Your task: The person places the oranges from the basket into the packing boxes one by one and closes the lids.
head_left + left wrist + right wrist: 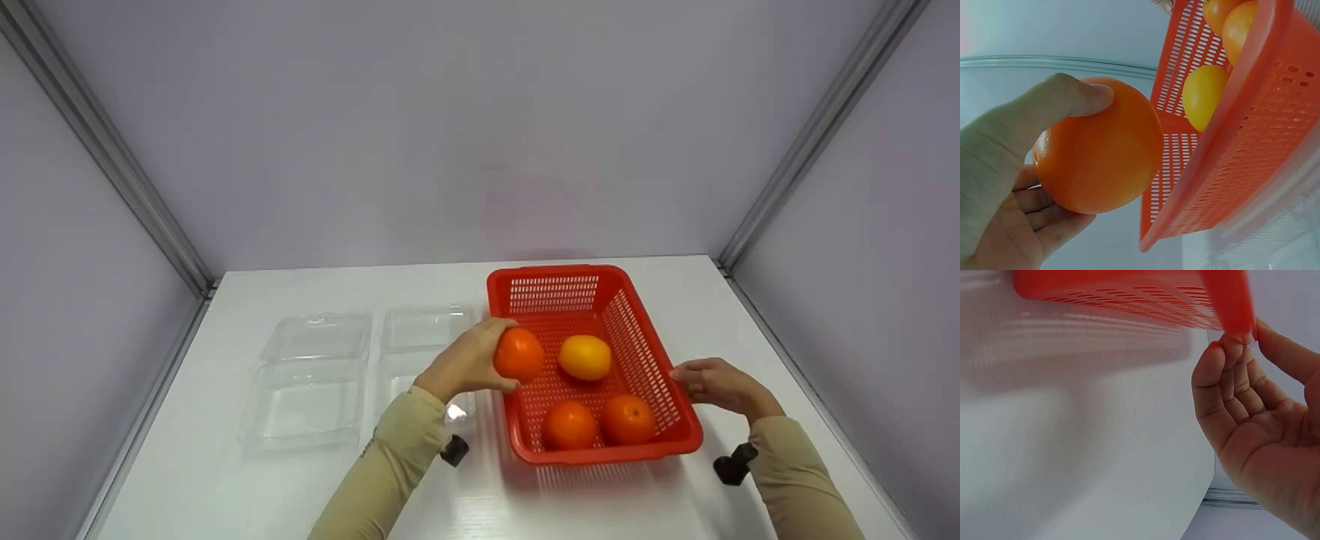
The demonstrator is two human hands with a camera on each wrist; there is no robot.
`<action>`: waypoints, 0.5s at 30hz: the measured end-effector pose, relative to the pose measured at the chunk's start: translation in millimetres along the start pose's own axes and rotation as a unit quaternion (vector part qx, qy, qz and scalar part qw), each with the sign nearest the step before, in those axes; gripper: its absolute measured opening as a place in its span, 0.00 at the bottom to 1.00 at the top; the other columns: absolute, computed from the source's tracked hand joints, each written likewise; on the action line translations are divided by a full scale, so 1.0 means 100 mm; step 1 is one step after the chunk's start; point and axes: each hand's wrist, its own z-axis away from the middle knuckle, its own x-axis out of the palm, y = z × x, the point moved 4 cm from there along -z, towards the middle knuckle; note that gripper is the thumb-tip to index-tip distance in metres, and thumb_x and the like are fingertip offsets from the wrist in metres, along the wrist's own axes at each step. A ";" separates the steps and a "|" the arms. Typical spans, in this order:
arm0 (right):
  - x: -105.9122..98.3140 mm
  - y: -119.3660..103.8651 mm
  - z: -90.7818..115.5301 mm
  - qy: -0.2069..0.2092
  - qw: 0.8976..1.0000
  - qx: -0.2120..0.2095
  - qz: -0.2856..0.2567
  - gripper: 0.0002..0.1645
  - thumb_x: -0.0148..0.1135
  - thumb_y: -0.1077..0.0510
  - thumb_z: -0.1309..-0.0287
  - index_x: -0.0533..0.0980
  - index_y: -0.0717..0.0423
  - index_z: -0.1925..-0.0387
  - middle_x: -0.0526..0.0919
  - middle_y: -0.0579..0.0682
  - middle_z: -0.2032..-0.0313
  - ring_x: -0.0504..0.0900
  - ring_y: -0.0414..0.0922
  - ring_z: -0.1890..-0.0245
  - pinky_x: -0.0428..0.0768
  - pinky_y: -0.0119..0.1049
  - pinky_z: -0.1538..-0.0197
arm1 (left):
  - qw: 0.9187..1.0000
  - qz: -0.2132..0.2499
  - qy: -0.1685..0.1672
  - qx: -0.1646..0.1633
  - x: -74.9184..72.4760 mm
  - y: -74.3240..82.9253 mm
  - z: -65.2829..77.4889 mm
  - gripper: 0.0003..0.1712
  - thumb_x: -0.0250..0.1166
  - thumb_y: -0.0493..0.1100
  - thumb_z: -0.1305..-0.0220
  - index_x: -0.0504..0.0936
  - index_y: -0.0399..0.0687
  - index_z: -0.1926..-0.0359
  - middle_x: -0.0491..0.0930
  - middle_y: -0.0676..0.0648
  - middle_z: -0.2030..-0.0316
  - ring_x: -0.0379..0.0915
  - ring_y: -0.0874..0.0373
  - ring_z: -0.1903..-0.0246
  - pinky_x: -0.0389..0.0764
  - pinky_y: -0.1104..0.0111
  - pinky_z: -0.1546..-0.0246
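My left hand (469, 360) holds an orange (519, 354) over the left rim of the red plastic basket (607, 455). In the left wrist view the thumb lies across the top of the orange, with the fingers beneath it. Inside the basket sit a yellow, lemon-like fruit (585, 358) and two more oranges, one at the front left (569, 425) and one at the front right (628, 420). On the other side, my right hand (724, 386) pinches the basket's right rim between thumb and fingers. The right wrist view shows the basket's underside tilted above the white table.
Two clear plastic boxes lie opened out on the table, one farther left (311, 401) and one (420, 330) partly behind my left hand. Pale panels with grey metal strips (825, 127) enclose the white table (202, 420). Black devices hang below both sleeves.
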 end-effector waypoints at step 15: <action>0.00 0.00 -0.01 0.001 1.000 0.002 0.001 0.31 0.50 0.53 0.30 0.66 0.78 0.42 0.85 0.42 0.61 0.84 0.36 0.60 0.84 0.32 0.53 | 1.000 0.021 0.022 0.004 -0.01 -0.09 0.08 0.48 0.77 0.45 0.60 0.67 0.42 0.36 0.69 0.39 0.37 0.71 0.44 0.40 0.75 0.51 0.38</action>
